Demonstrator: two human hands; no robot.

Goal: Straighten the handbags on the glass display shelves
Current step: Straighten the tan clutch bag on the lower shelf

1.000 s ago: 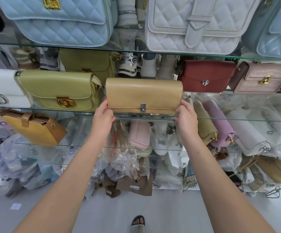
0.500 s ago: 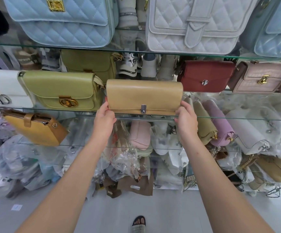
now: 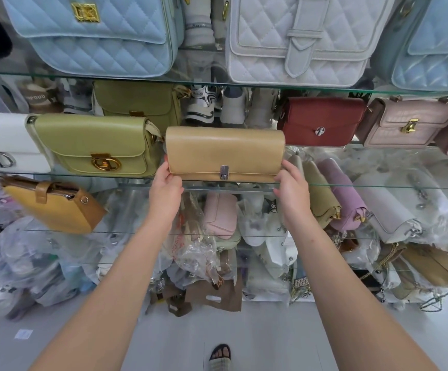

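Head view shows both hands on one flat, rectangular tan leather handbag (image 3: 225, 152) standing upright at the front edge of the middle glass shelf (image 3: 378, 186); the left hand (image 3: 165, 190) pinches its lower left corner, thumb on the front and the rest tucked behind; the right hand (image 3: 292, 187) grips the lower right corner in the same way, so each hand is closed on the bag rather than spread. The step in hand looks to be squaring this bag to the shelf edge; to do it well, keep the grip low and even on both corners; turn the bag until its long bottom seam runs parallel to the glass edge, with the small silver clasp (image 3: 224, 172) facing outward; set it down gently so it cannot tip forward off the lip; leave a gap to the glossy olive-green flap bag (image 3: 97, 143) just beside it on the left, and do not cover the dark red envelope bag (image 3: 322, 120) up and to the right. The tan leather handbag sits directly between the two hands, its body rising above them.
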